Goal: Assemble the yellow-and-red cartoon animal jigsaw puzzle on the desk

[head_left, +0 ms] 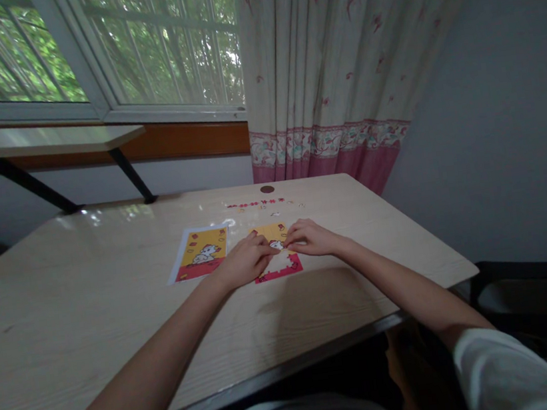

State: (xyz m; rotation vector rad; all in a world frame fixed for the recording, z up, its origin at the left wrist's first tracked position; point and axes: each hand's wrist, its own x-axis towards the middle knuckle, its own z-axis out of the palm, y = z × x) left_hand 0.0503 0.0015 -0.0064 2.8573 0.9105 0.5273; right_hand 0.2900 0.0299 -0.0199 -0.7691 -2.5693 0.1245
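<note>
A partly assembled jigsaw puzzle (278, 273) lies flat on the table, with yellow at its far part, a red strip along its near edge and a pale gap inside. My left hand (248, 260) rests at its left side, fingers closed, the tips at a small white puzzle piece in the middle. From the right, my right hand (310, 236) reaches in with thumb and fingers pinched at the same spot. The fingers partly hide the piece. Left of the puzzle is a printed picture (202, 255) of a white cartoon animal on yellow and red.
Beyond the puzzle, loose red puzzle pieces (256, 203) form a row, with several paler pieces nearer. A dark round disc (267, 190) sits at the table's (90, 310) far edge. A raised shelf (43, 140) stands at left; a curtain (317, 78) hangs behind. A black chair (525, 279) is at right.
</note>
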